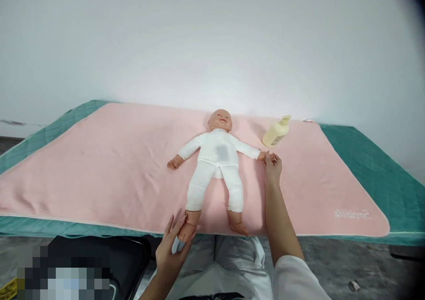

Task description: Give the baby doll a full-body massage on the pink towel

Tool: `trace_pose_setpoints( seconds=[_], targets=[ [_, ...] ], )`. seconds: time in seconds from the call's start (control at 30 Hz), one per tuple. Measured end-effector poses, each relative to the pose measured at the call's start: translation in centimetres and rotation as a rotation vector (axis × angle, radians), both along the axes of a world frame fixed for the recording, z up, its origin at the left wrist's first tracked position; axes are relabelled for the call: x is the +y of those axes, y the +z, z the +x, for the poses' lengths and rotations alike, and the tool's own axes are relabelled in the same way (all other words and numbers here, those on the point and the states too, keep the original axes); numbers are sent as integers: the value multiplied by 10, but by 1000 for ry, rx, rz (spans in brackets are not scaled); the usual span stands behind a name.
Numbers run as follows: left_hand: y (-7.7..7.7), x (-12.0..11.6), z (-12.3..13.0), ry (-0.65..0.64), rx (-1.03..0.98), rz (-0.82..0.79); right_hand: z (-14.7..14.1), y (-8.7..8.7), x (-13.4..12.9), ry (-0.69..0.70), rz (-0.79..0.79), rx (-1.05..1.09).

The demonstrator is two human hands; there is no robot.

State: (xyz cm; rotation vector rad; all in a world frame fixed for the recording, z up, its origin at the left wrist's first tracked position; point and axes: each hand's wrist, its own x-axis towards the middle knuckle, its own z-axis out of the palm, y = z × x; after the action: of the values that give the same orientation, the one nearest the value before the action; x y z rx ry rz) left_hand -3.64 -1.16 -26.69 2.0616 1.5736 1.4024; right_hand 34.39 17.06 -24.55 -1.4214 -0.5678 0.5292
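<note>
A baby doll [217,151] in a white cloth body lies on its back, arms and legs spread, with a grey patch on its chest. My right hand [274,168] pinches the doll's hand on the right side, fingers bent around it. Down at the near edge, my left hand [170,247] is beside the doll's left-hand foot [187,230]; its fingers are spread, with fingertips at the ankle and the thumb partly below the foot. A pale yellow pump bottle [275,133] is just beyond my right hand, tilted in view.
Under the doll is a pink mat [109,167] with faint lettering, over a teal quilted cover [365,167]. A white wall [212,47] rises behind. A black chair or case [129,255] stands at the lower left. A small scrap [354,286] lies on the grey floor.
</note>
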Motion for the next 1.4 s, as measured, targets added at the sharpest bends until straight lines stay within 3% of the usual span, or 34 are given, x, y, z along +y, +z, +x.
trace_pose_setpoints(
  seconds=[0.17, 0.4, 0.6, 0.77, 0.87, 1.03, 1.23, 1.4],
  targets=[
    [0, 1, -1, -8, -138, -102, -9, 6, -4, -31, 16, -64],
    [14, 19, 7, -68, -323, -33, -46, 40, -16, -128, 128, -225],
    [39, 40, 18, -107, -401, 71, -72, 47, -28, 10, 298, -478],
    [51, 64, 23, -192, -361, 1, -80, 50, -29, 149, 427, -873],
    [60, 80, 28, -198, -322, 0, -85, 54, -28, 277, 505, -1004],
    [80, 99, 43, -204, -263, 18, -90, 54, -28, 508, 494, -1112],
    [100, 108, 61, -198, -199, 73, -92, 51, -29, 580, 485, -1198],
    [106, 109, 68, -179, -131, 67, -93, 51, -30, 613, 446, -1199]
  ],
)
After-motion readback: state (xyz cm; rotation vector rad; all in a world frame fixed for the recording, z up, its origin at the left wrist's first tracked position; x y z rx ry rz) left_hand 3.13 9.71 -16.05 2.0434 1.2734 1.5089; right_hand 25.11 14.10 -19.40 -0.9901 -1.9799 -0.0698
